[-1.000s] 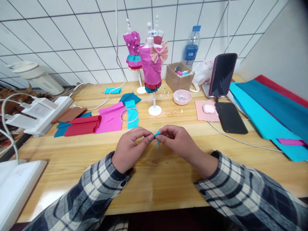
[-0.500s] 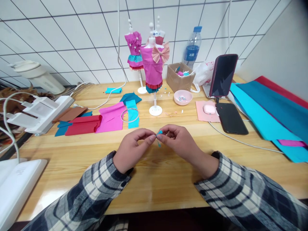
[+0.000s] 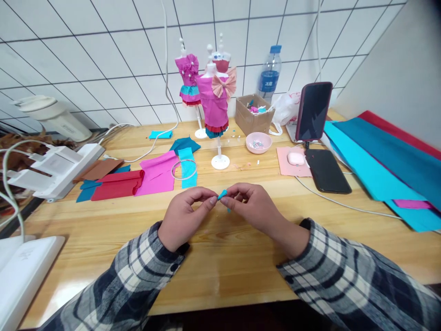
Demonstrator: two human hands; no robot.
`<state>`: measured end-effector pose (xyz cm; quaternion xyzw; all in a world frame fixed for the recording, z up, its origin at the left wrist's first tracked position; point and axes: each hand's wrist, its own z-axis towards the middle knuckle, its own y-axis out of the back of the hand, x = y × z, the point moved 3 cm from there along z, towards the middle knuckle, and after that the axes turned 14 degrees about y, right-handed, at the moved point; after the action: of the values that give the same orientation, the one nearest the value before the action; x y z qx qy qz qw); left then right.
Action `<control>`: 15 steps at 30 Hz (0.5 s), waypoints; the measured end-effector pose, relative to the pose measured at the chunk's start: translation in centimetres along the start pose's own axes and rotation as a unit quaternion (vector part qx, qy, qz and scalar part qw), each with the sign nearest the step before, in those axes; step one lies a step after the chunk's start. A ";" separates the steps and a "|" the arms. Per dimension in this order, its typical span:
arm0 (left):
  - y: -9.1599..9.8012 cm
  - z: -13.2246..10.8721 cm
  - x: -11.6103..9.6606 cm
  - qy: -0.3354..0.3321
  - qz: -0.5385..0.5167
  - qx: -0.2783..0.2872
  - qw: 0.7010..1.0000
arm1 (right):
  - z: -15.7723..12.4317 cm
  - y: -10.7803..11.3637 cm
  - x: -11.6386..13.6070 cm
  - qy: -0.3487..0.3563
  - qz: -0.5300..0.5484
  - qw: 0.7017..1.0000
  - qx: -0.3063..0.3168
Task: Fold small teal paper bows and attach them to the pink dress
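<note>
Left hand: the left hand (image 3: 189,215) was nearly closed, thumb and forefinger pinching one end of the turquoise scrap (image 3: 222,195).
Right hand: the right hand (image 3: 255,208) gripped the same scrap between thumb and fingertips, its other fingers curled inward.
Scrap position: it sat between the two hands, above the middle of the wooden table (image 3: 220,257), with a small bit showing below the right fingers.
Dress forms: on the far side, the front mannequin (image 3: 212,101) wore magenta cloth with a peach bow (image 3: 223,86); two more stood behind it.
Left cloths: a red piece (image 3: 117,185) lay left of a magenta piece (image 3: 158,174); a ring (image 3: 184,179) lay across a turquoise strip (image 3: 188,184).
Right side: a pink bowl (image 3: 259,150) stood near a cardboard box (image 3: 250,120).
</note>
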<state>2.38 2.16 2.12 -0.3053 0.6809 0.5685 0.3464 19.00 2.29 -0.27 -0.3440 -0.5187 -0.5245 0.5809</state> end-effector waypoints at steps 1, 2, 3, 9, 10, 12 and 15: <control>-0.1 0.0 0.0 -0.001 -0.002 0.009 1.000 | 0.0 0.0 0.0 0.000 -0.009 1.000 0.006; -0.1 0.0 0.0 -0.003 -0.001 0.016 1.000 | 0.0 0.0 0.1 0.001 -0.020 1.000 0.013; -0.1 0.0 0.0 -0.005 0.003 0.019 1.000 | -0.1 -0.1 0.2 0.003 -0.034 0.999 0.020; 0.0 0.4 0.4 0.018 -0.038 0.020 0.999 | -0.2 -0.1 0.8 0.014 -0.074 0.997 0.028; -0.1 0.5 0.5 0.033 -0.063 0.028 0.997 | -0.2 -0.1 0.9 0.013 -0.070 0.997 0.027; -0.4 0.6 1.0 0.066 -0.109 0.044 0.991 | -0.2 -0.1 0.9 0.011 -0.059 0.998 0.026; -0.8 0.6 1.4 0.093 -0.156 0.058 0.982 | -0.1 -0.1 0.8 0.004 -0.042 0.999 0.025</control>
<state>2.32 2.55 0.45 -0.4392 0.6859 0.4360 0.3830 18.90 1.98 0.51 -0.3050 -0.5434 -0.5369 0.5688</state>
